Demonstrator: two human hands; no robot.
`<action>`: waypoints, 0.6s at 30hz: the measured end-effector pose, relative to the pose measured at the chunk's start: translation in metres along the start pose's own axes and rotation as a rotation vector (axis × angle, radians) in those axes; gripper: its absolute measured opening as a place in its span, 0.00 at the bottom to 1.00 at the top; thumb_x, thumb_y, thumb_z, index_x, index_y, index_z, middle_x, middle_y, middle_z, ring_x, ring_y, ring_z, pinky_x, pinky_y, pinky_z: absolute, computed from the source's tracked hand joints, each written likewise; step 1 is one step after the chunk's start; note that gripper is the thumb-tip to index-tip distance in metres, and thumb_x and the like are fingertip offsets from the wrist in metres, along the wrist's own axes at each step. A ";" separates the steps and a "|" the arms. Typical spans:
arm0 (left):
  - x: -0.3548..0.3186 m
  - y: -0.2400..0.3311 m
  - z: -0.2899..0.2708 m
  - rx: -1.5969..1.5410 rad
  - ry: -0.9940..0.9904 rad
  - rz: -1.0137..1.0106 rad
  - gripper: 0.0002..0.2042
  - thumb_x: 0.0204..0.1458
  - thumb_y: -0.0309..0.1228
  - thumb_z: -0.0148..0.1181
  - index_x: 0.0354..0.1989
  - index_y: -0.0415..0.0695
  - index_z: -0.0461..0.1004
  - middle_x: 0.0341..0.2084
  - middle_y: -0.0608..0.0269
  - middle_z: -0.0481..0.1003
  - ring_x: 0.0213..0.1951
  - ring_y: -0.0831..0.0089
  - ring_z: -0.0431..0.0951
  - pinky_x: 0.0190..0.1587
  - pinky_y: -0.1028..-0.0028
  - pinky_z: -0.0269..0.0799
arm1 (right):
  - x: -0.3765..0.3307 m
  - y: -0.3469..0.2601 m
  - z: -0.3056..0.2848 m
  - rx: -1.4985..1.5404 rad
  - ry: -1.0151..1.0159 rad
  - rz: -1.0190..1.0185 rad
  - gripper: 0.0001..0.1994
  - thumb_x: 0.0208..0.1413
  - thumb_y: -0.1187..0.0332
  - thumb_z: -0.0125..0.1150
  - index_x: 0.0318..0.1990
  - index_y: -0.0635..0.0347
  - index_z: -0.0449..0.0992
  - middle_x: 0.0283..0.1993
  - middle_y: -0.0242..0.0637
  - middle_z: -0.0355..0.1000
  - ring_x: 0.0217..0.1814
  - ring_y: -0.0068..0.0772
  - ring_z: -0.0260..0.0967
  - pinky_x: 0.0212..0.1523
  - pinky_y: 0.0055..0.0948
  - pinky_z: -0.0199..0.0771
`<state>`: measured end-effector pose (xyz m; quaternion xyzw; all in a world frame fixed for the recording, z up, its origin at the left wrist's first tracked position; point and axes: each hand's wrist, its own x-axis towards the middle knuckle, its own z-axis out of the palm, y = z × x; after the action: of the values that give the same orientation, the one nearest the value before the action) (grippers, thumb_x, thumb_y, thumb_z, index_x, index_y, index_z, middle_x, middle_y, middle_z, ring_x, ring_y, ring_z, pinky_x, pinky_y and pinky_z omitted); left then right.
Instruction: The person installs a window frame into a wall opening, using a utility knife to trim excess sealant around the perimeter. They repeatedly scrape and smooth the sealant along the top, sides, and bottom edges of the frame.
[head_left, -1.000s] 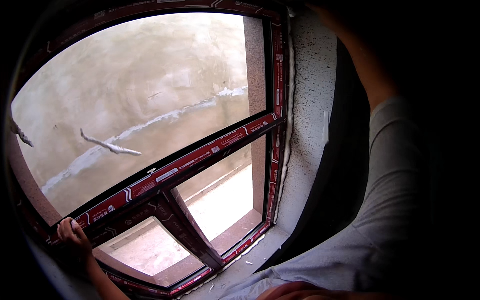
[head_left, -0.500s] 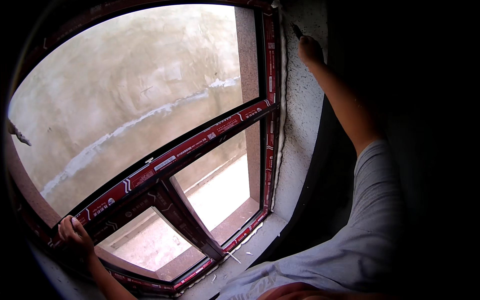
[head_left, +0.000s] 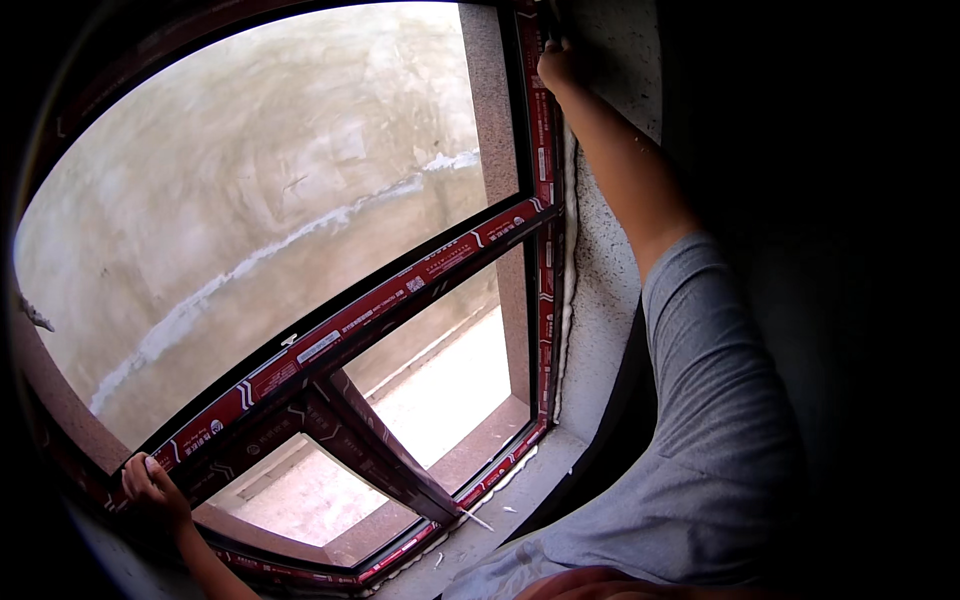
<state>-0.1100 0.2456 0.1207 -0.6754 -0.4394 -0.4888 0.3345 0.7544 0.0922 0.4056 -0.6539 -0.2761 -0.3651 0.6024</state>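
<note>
While left hand (head_left: 155, 490) grips window frame (head_left: 380, 305), right hand (head_left: 560, 65) reaches.

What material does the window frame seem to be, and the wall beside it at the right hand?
The window frame looks like dark metal or plastic profile; a glossy red protective film with white marks covers its faces, so which one is unclear. The wall beside it looks like rough grey plaster or concrete, matt and grainy. A pale bead, perhaps foam or sealant, runs along the joint.

Left hand (head_left: 152, 490) on window frame (head_left: 380, 305), right hand (head_left: 560, 65) high at its corner.
</note>
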 end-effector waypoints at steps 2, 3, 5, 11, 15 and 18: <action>0.001 0.001 -0.002 0.001 -0.017 -0.003 0.15 0.67 0.37 0.44 0.40 0.36 0.71 0.36 0.47 0.73 0.42 0.46 0.72 0.56 0.52 0.66 | -0.004 -0.006 0.002 0.009 0.068 -0.010 0.24 0.70 0.51 0.45 0.64 0.55 0.73 0.61 0.57 0.73 0.63 0.62 0.70 0.63 0.55 0.71; -0.003 0.001 0.001 0.016 0.002 0.004 0.16 0.67 0.37 0.43 0.41 0.36 0.72 0.36 0.47 0.73 0.43 0.46 0.73 0.57 0.52 0.65 | -0.007 -0.007 0.009 -0.007 0.122 -0.032 0.23 0.69 0.51 0.46 0.60 0.57 0.75 0.59 0.57 0.75 0.62 0.62 0.71 0.62 0.54 0.71; -0.005 -0.005 0.002 0.048 0.028 0.017 0.16 0.67 0.37 0.43 0.41 0.35 0.72 0.37 0.47 0.73 0.44 0.46 0.73 0.58 0.52 0.65 | -0.015 0.001 0.014 -0.039 0.072 -0.073 0.25 0.69 0.53 0.46 0.65 0.58 0.71 0.64 0.59 0.71 0.66 0.62 0.69 0.66 0.50 0.69; 0.001 0.003 0.004 0.014 0.028 0.024 0.16 0.67 0.37 0.44 0.41 0.35 0.72 0.37 0.46 0.73 0.44 0.46 0.73 0.57 0.52 0.66 | 0.035 0.008 0.018 -0.107 0.012 -0.159 0.24 0.70 0.54 0.45 0.63 0.58 0.72 0.58 0.58 0.74 0.59 0.61 0.73 0.58 0.52 0.75; 0.000 0.007 -0.002 -0.009 -0.006 -0.004 0.16 0.67 0.36 0.44 0.41 0.35 0.72 0.37 0.46 0.73 0.44 0.46 0.73 0.57 0.52 0.66 | 0.027 0.015 0.030 -0.161 0.147 -0.202 0.21 0.70 0.57 0.44 0.56 0.63 0.76 0.56 0.60 0.75 0.57 0.61 0.74 0.55 0.54 0.76; 0.000 0.006 0.005 0.009 0.029 0.018 0.16 0.66 0.37 0.44 0.41 0.34 0.72 0.37 0.46 0.73 0.44 0.46 0.73 0.56 0.52 0.66 | 0.044 0.019 0.027 -0.232 0.167 -0.260 0.21 0.70 0.57 0.44 0.55 0.63 0.77 0.56 0.58 0.76 0.56 0.61 0.75 0.55 0.55 0.76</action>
<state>-0.1023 0.2474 0.1192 -0.6706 -0.4308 -0.4934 0.3482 0.7992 0.1130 0.4300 -0.6451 -0.2636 -0.5223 0.4916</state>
